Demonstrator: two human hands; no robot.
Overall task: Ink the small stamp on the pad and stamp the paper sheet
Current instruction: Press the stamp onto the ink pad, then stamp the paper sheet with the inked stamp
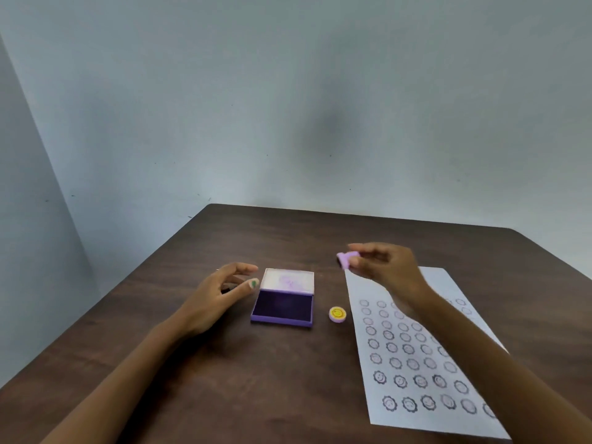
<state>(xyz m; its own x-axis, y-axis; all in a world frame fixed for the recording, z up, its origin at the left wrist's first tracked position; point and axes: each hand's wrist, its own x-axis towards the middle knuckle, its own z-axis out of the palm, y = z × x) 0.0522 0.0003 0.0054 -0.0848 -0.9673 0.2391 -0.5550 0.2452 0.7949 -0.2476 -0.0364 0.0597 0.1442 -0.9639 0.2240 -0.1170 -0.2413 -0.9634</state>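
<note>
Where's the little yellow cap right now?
In the head view the yellow cap sits on the table right of centre, between the open ink pad and the paper sheet, touching neither.

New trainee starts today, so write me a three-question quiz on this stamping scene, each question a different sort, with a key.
1. True or false: the ink pad lies open on the table.
2. Which hand holds the small purple stamp? A) left hand B) right hand C) neither
3. Fill in: the yellow-topped cap lies between the ink pad and the ____.

Key:
1. True; its lid is folded back.
2. B; the right hand pinches it in its fingers above the far end of the paper sheet, while the left hand is empty beside the pad.
3. paper sheet
</note>
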